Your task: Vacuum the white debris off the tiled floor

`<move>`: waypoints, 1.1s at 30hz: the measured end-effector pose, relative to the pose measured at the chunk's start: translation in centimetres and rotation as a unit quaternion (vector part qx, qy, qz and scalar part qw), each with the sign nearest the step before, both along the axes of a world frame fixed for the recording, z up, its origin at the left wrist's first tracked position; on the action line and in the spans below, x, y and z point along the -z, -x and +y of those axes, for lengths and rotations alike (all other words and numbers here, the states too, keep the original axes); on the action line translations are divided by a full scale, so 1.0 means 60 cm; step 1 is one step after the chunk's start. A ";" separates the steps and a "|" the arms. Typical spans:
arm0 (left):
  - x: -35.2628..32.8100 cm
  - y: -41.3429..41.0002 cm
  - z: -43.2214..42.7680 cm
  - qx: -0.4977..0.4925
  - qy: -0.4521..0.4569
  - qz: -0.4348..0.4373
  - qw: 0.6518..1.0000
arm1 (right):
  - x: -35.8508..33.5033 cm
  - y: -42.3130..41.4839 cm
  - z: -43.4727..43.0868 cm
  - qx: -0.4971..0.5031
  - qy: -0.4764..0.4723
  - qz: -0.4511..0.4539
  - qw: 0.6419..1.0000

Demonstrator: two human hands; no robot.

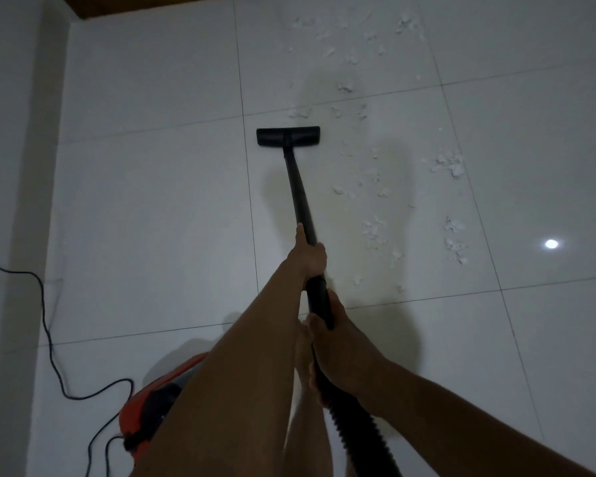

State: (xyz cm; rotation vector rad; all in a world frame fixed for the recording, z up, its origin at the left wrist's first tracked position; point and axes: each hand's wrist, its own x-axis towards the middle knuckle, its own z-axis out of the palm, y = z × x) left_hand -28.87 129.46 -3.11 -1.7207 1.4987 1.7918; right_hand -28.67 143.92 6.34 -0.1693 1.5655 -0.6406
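The one head-worn wide-angle camera looked forward and steeply down over the person's own forearms (241,390), close at the near edge, along the vacuum wand (298,187) to the tiled floor (152,208), with a wall (11,132) bounding the left and a wooden edge (152,3) at the far side.

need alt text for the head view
The left hand and right hand grip a black vacuum wand, its floor head on the white tiled floor beside scattered white debris. An orange vacuum cleaner and black cord lie lower left.

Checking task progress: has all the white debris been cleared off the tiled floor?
No, white debris lies scattered over the tiled floor beyond and right of the vacuum head.
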 end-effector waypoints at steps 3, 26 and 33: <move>0.000 0.012 -0.040 0.001 -0.002 0.001 1.000 | 0.001 0.008 -0.039 0.009 -0.005 0.003 1.000; -0.030 0.038 -0.134 0.026 -0.012 -0.012 1.000 | -0.018 0.033 -0.139 0.007 -0.001 0.018 1.000; -0.046 0.021 -0.075 0.005 -0.027 -0.004 1.000 | -0.041 0.020 -0.084 0.004 -0.021 -0.003 1.000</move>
